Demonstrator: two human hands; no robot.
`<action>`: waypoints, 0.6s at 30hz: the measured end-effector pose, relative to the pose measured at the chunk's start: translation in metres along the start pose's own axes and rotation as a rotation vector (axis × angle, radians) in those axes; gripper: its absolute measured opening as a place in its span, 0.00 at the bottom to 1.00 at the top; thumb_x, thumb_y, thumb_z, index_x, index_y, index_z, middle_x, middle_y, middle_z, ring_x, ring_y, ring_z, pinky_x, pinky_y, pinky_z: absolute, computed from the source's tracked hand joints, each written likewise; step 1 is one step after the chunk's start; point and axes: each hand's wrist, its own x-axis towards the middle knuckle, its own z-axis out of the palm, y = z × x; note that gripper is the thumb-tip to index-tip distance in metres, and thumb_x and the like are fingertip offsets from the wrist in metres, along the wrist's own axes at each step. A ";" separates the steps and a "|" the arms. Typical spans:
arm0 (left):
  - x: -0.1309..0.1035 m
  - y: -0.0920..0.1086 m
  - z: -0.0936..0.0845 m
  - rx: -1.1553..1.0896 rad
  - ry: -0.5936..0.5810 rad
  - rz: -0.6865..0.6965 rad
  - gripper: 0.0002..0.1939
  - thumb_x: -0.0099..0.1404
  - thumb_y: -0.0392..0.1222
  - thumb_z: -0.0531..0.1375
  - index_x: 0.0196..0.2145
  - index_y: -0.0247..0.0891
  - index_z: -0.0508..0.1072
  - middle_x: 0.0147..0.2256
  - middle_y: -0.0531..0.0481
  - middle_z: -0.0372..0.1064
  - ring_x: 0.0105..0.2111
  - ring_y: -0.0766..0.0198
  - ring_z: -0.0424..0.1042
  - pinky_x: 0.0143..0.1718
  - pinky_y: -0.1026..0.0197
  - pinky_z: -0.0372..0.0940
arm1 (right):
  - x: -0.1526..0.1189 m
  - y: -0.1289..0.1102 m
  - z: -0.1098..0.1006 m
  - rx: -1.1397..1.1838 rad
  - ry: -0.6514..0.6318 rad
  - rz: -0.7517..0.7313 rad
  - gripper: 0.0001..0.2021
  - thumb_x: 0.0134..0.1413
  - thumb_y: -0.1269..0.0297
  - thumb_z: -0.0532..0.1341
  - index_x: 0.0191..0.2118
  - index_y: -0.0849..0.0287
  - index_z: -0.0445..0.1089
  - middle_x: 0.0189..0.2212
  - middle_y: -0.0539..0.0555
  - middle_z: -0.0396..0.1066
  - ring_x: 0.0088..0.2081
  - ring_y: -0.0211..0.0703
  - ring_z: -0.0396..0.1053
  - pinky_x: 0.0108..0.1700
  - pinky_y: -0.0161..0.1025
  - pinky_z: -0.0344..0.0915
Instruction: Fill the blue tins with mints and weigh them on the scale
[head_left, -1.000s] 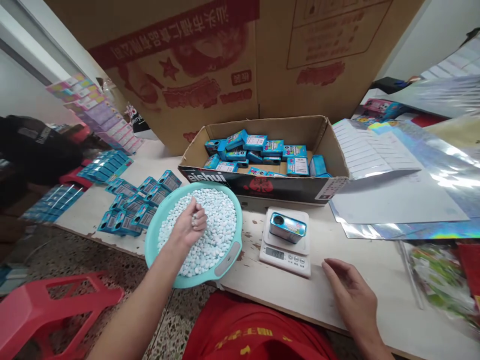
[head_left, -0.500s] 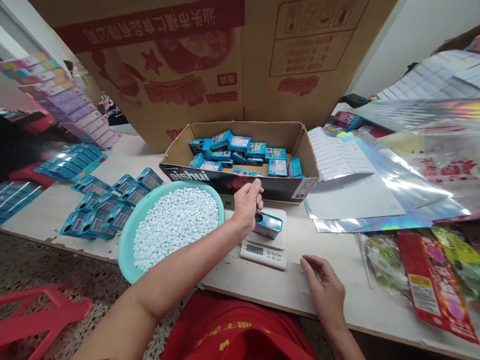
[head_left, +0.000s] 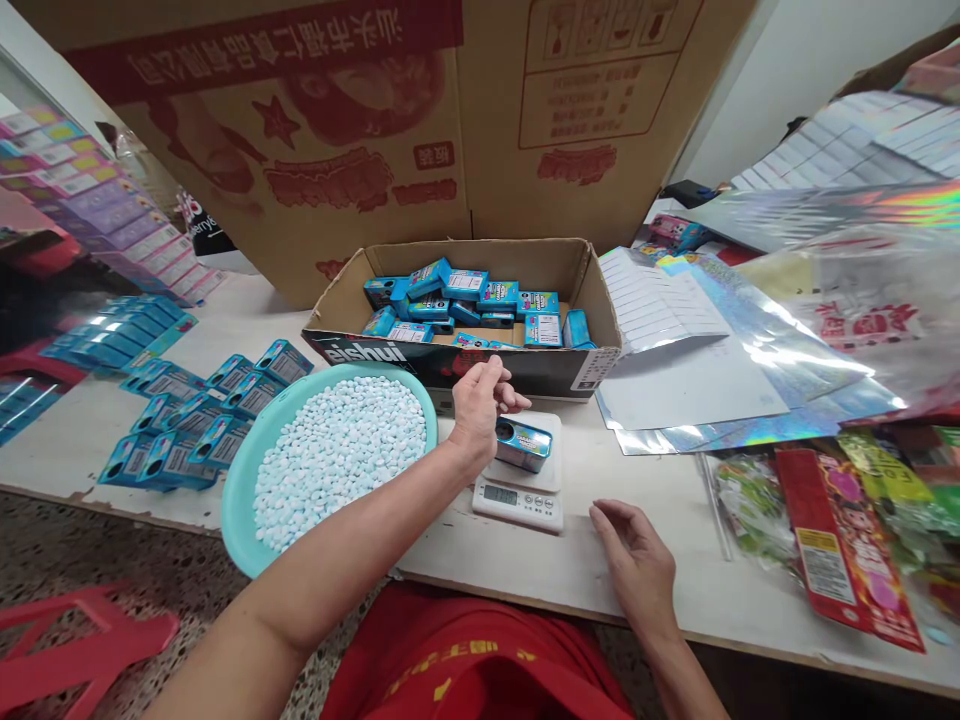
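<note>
One blue box (head_left: 525,447) sits on a scale (head_left: 517,503). The left hand (head_left: 480,410) curls beside it, contents unclear; the right hand (head_left: 637,562) is loosely spread.

Person had on a pretty loud red garment (head_left: 412,635) with a row of yellow characters (head_left: 480,648) across it and another yellow mark (head_left: 442,689) close by, and both forearms (head_left: 330,560) were just bare, right down to the fingers (head_left: 491,374).

A half-closed left hand (head_left: 481,405) is poised at one end of a blue box (head_left: 525,448) set on a white digital scale (head_left: 521,508), beside a teal basin (head_left: 237,495) of pale pellets (head_left: 345,450). The right hand (head_left: 639,565) (loosely curled) rests on the table (head_left: 555,578).
</note>
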 end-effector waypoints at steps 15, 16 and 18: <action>-0.008 0.044 -0.035 0.155 -0.070 0.052 0.18 0.52 0.56 0.64 0.28 0.38 0.66 0.20 0.58 0.61 0.20 0.68 0.68 0.23 0.66 0.63 | 0.001 0.002 -0.003 0.027 0.016 0.064 0.18 0.43 0.47 0.65 0.33 0.58 0.72 0.33 0.57 0.75 0.36 0.49 0.72 0.46 0.50 0.68; -0.009 0.052 -0.048 0.245 -0.063 0.064 0.18 0.52 0.56 0.63 0.29 0.38 0.66 0.21 0.57 0.62 0.21 0.68 0.68 0.23 0.66 0.63 | 0.001 0.002 -0.004 0.027 0.024 0.062 0.18 0.43 0.47 0.65 0.33 0.58 0.72 0.33 0.57 0.74 0.36 0.48 0.72 0.46 0.50 0.68; -0.011 0.066 -0.083 0.527 -0.040 0.104 0.16 0.55 0.55 0.61 0.28 0.39 0.67 0.22 0.55 0.64 0.24 0.65 0.69 0.26 0.63 0.65 | 0.002 0.003 -0.006 0.023 0.037 0.056 0.18 0.43 0.48 0.65 0.33 0.58 0.72 0.32 0.56 0.75 0.35 0.48 0.72 0.45 0.49 0.68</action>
